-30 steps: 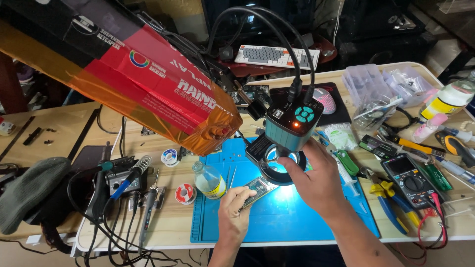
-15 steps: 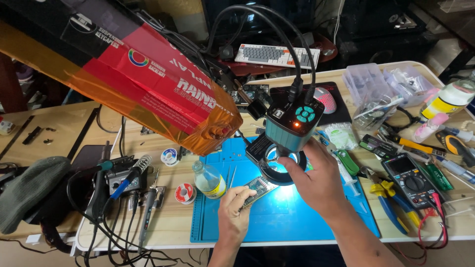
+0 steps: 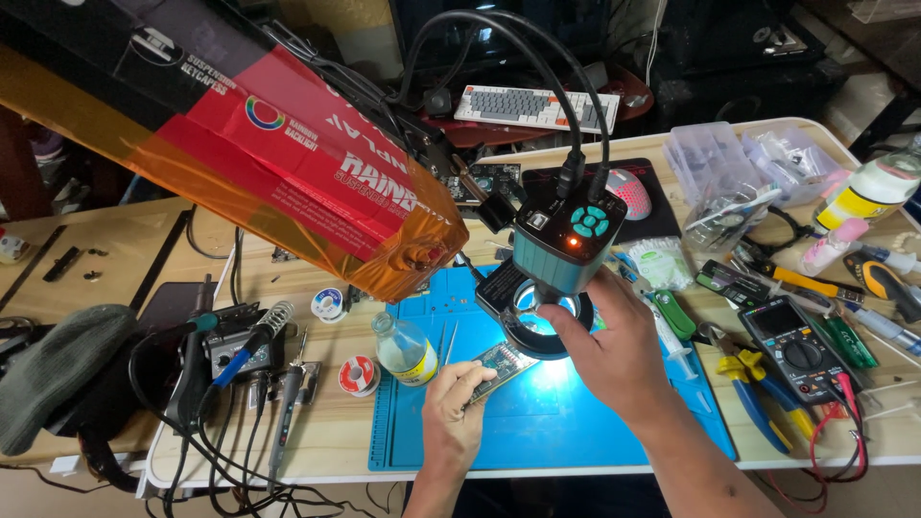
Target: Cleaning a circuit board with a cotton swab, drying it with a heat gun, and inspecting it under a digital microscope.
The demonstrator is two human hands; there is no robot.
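My left hand (image 3: 456, 408) pinches a small green circuit board (image 3: 503, 363) and holds it on the blue work mat (image 3: 566, 422), just under the lit ring lamp. My right hand (image 3: 614, 350) rests against the ring light (image 3: 537, 321) of the teal microscope camera (image 3: 566, 240), fingers curled around its lower edge. The camera hangs over the mat on black flexible arms and cables. A small clear bottle (image 3: 403, 350) with a yellow label stands on the mat's left edge, close to my left hand.
Soldering irons and a station (image 3: 235, 341) lie left with solder spools (image 3: 360, 374). A multimeter (image 3: 796, 350), pliers (image 3: 743, 374) and screwdrivers crowd the right. A red and orange box (image 3: 288, 163) overhangs the upper left. A keyboard (image 3: 532, 105) and mouse (image 3: 628, 192) sit behind.
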